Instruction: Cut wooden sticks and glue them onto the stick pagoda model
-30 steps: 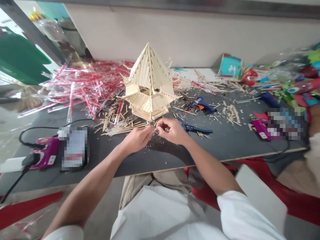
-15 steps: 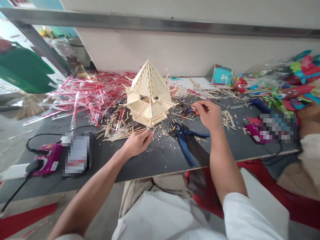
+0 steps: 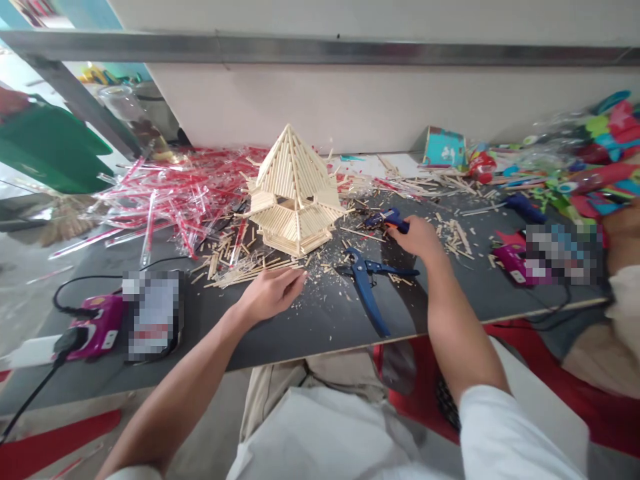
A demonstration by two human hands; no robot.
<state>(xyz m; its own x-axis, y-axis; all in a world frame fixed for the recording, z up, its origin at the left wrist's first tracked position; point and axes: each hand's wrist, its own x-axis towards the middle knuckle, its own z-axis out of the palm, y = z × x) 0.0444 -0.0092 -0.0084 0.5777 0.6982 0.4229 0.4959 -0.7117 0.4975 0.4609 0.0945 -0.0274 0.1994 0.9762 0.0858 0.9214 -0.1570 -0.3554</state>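
A pagoda-like model [image 3: 296, 200] of pale wooden sticks stands upright on the dark table. My left hand [image 3: 274, 292] lies on the table just in front of it, fingers curled together; whatever they may hold is hidden. Over to the right, my right hand [image 3: 419, 237] has its fingers closed around the handle of a blue glue gun [image 3: 386, 217], which lies low among stick scraps with its front end pointing left. Between my hands sits a blue hand cutter [image 3: 369, 293], its handles spread apart.
Red-and-clear plastic wrappers [image 3: 185, 193] heap up behind and left of the model. A phone [image 3: 154, 313] and a purple power socket [image 3: 97, 327] lie at left. Another purple socket [image 3: 515, 261] is at right, near another person's arm [image 3: 623, 240]. A metal bar [image 3: 320, 50] crosses above.
My right hand has moved slightly down and right, from a raised pinch to a grip on the glue gun. My left hand has stayed almost where it was.
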